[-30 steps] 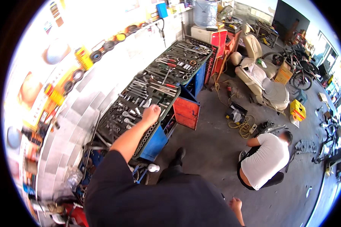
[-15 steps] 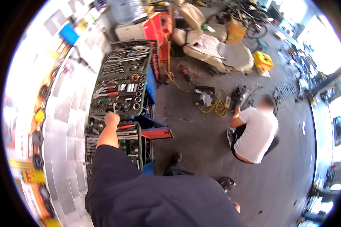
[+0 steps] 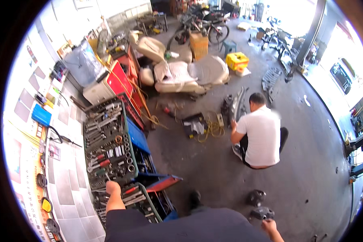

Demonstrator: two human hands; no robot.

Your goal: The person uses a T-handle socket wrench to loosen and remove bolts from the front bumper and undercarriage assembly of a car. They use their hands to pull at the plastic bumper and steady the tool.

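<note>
My left hand (image 3: 113, 187) is closed around the lower end of a slim metal tool (image 3: 107, 176), which stands over the near edge of an open socket-set tray (image 3: 134, 174). The tool's kind is too small to make out. Sockets, wrenches and red-handled ratchets (image 3: 104, 163) fill the tray's slots. At the lower right, my right hand (image 3: 269, 225) is closed on a dark grey object (image 3: 262, 213) that looks like a power tool. A black rounded piece (image 3: 256, 197) shows just beyond it; whether the two are joined I cannot tell.
A blue tool cabinet has a red-fronted drawer (image 3: 164, 183) pulled out. Another person (image 3: 262, 135) in white squats on the right, handling a dark curved part (image 3: 238, 105). Yellow cable (image 3: 213, 131) lies on the floor near beige car seats (image 3: 185, 76). A second tool tray (image 3: 137, 199) sits nearer.
The view has swung, showing more of the room's far end. My right hand has come fully into view with the dark grey object. My left hand stays over the tool trays, still gripping the metal tool.
</note>
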